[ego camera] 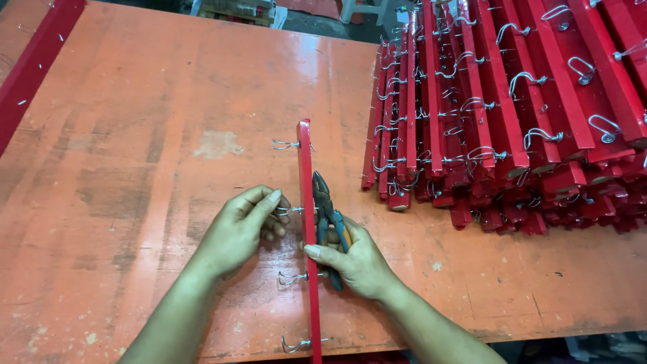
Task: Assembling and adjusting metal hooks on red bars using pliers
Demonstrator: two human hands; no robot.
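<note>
Right hand point(356, 261), palm down, closed around the dark-sleeved handles of steel combination pliers point(326, 209); the thumb tip presses the side of a narrow red-painted wooden slat point(306, 222), and the plier nose points away from the wrist, lying just beside the slat's right face. Left hand point(237, 232), fingers curled and narrow, pinches a bent silver wire hook point(288, 211) that projects from the slat's left face. The slat stands on edge between the two hands, running away from the person; three more wire hooks point(291, 278) of the same bent shape sit along it. Beneath lies the table point(148, 135), a worn, scuffed orange-red surface. Beyond the right hand, well apart, rests a slanted stack of finished red slats point(512, 114) bristling with wire hooks.
</note>
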